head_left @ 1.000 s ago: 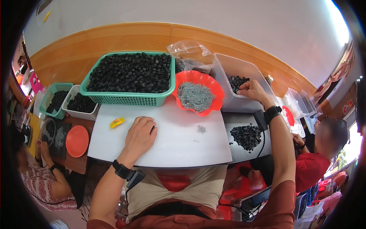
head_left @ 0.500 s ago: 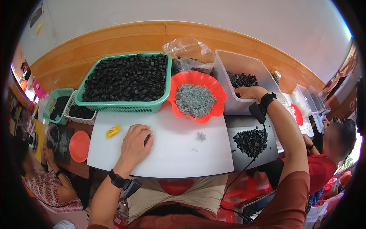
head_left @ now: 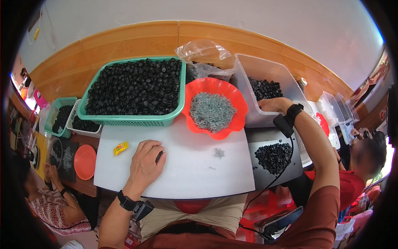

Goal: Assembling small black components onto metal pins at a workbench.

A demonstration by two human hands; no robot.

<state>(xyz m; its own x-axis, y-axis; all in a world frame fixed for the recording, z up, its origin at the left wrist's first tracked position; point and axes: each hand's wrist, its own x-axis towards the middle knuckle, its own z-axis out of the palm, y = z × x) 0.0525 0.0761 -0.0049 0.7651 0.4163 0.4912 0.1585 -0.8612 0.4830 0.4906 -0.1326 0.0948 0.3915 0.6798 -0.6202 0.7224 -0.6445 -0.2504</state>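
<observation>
My left hand (head_left: 145,166) rests on the white work mat (head_left: 195,180), its fingers curled. A small black plastic part (head_left: 159,156) shows between the thumb and forefinger. Over the near rim of a clear plastic bin (head_left: 259,64), my right hand (head_left: 275,105) reaches down toward the small black parts (head_left: 265,88) inside; its fingertips are hidden. On the mat to the right of my left hand lie a little heap of metal pins (head_left: 219,153) and one loose pin. Beyond it stands a red scalloped bowl (head_left: 237,97) full of similar pins.
A large green basket (head_left: 174,118) of round black parts stands at the back left. A yellow wrapped packet (head_left: 120,148) lies on the mat. Black rings (head_left: 273,158) are heaped on a dark board at right, crossed by a cable. Other people sit at both sides.
My right hand has shifted slightly down and right within the bin. My left hand stays on the mat with the black part. The whole view has shifted a little.
</observation>
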